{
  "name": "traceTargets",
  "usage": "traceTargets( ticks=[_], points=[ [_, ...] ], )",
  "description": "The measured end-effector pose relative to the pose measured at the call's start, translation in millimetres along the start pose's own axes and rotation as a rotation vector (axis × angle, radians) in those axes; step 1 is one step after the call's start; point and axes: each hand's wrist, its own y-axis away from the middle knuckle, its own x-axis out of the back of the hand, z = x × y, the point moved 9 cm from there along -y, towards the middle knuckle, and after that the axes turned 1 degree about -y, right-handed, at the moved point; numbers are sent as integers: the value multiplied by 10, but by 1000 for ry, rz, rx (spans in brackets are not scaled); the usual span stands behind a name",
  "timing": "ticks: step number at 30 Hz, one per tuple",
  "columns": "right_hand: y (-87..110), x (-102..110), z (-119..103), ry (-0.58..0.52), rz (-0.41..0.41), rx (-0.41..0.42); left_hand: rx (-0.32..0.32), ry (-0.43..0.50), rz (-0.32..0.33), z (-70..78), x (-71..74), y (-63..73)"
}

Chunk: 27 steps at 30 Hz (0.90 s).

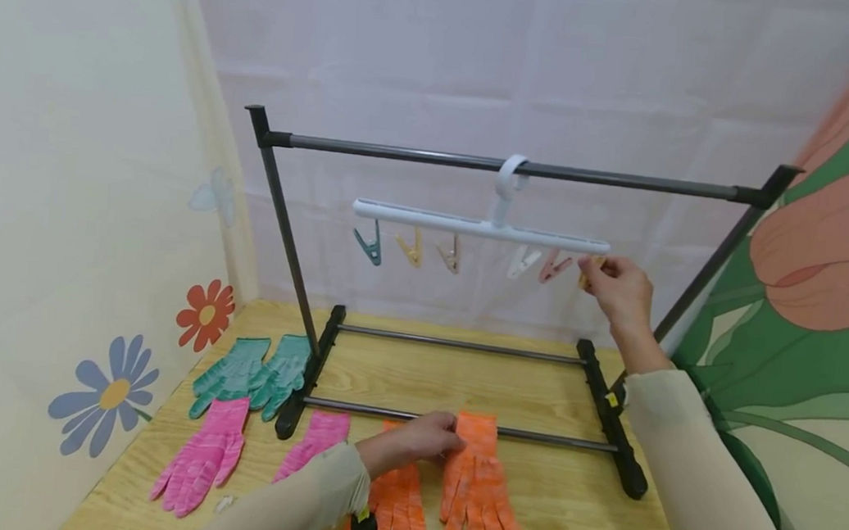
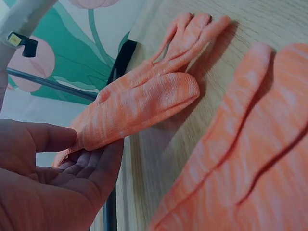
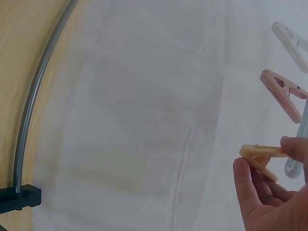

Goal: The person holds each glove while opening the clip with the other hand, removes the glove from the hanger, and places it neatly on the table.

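My right hand (image 1: pixel 620 297) is raised to the right end of a white hanger (image 1: pixel 428 218), which hooks over the rack's top bar. Between its thumb and fingers it holds a yellow clothespin (image 3: pixel 262 156), the outermost on that side. Below, my left hand (image 1: pixel 423 439) pinches the cuff of an orange glove (image 1: pixel 482 474); in the left wrist view that glove (image 2: pixel 139 113) has its cuff lifted while the fingers slope toward the table. A second orange glove (image 1: pixel 399 505) lies just left of it, partly under my left forearm.
Other clothespins hang along the bar: teal (image 1: pixel 371 246), yellow (image 1: pixel 412 249), beige (image 1: pixel 450 257), white (image 1: pixel 523 264) and pink (image 1: pixel 553 267). Pink gloves (image 1: pixel 202 455) and green gloves (image 1: pixel 234 371) lie to the left. The dark metal rack (image 1: pixel 463 346) stands on the wooden table.
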Motion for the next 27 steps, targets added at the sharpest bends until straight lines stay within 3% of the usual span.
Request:
traceTargets(
  ticks=[20,27],
  points=[
    [-20,44,35,-20,-3,11,-1,-236,17,-16,2,50],
    [-19,35,24,-49,-8,6,27,-210,17,-44,-3,75]
  ],
)
